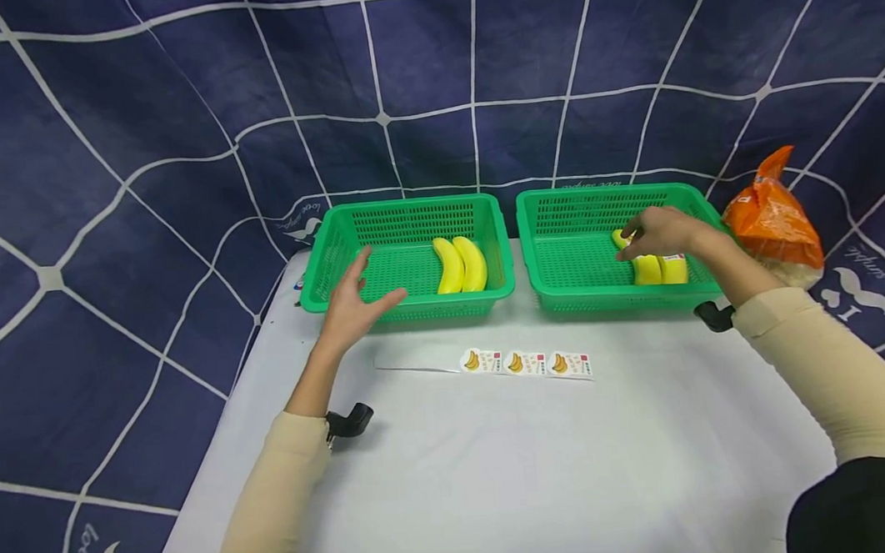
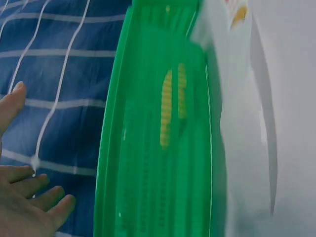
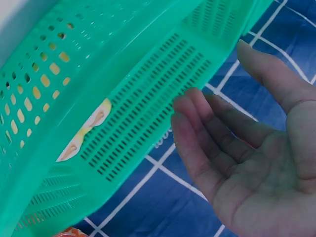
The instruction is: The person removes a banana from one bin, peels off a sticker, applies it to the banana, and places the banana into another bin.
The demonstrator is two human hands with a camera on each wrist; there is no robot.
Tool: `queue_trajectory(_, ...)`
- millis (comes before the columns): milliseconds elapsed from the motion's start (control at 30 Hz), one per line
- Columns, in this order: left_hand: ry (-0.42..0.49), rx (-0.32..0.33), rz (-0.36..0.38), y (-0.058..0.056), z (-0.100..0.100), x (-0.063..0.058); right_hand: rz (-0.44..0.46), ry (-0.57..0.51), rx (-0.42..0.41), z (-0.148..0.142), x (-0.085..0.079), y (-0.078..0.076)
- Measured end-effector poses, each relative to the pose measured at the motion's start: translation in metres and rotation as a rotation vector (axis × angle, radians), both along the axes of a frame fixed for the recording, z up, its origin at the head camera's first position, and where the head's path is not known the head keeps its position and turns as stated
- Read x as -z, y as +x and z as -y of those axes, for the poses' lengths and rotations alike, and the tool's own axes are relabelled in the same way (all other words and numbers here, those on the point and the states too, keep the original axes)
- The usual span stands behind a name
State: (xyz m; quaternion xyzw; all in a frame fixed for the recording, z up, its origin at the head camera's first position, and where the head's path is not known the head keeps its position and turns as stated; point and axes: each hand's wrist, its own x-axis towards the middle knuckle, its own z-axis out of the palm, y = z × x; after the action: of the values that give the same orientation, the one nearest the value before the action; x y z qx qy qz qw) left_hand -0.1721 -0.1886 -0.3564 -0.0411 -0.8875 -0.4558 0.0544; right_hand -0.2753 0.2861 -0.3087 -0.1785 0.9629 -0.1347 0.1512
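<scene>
My left hand (image 1: 350, 309) is held over the front left part of the left green basket (image 1: 444, 306), its fingers spread and nothing in them. Inside that basket two yellow bananas (image 1: 462, 265) lie side by side toward the right. Over the right green basket (image 1: 609, 299) hovers my right hand (image 1: 664, 230), palm facing inward with relaxed, slightly bent fingers (image 3: 197, 148) that hold nothing. Below it lie yellow bananas (image 1: 647, 271), partly hidden by the hand; a label shows on one of them.
A strip of banana stickers (image 1: 525, 364) lies on the white table (image 1: 542, 463) in front of the baskets. An orange bag (image 1: 773, 217) stands beside the right basket. Dark blue checked cloth (image 1: 432, 68) hangs behind and along the sides.
</scene>
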Motion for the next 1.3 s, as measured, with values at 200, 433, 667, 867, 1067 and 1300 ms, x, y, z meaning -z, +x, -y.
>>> queue_trajectory(200,-0.037,-0.128,-0.035,-0.006,0.049,0.007,-0.015,-0.01,0.028,0.002,-0.003,0.007)
queue_trajectory(433,-0.063,-0.208,0.03,-0.01,0.079,0.03,0.005,-0.008,0.039,-0.002,0.001,0.014)
queue_trajectory(667,-0.051,-0.196,0.082,-0.016,0.08,0.049,-0.015,-0.013,0.02,-0.001,0.003,0.018)
queue_trajectory(867,-0.031,-0.192,0.077,-0.018,0.084,0.052,-0.024,-0.001,0.005,0.003,0.004,0.02)
queue_trajectory(1067,-0.006,-0.185,0.09,-0.02,0.09,0.052,-0.028,-0.006,0.0,0.007,0.006,0.02)
queue_trajectory(1300,0.013,-0.159,0.077,-0.027,0.091,0.05,-0.028,0.0,-0.002,0.013,0.007,0.019)
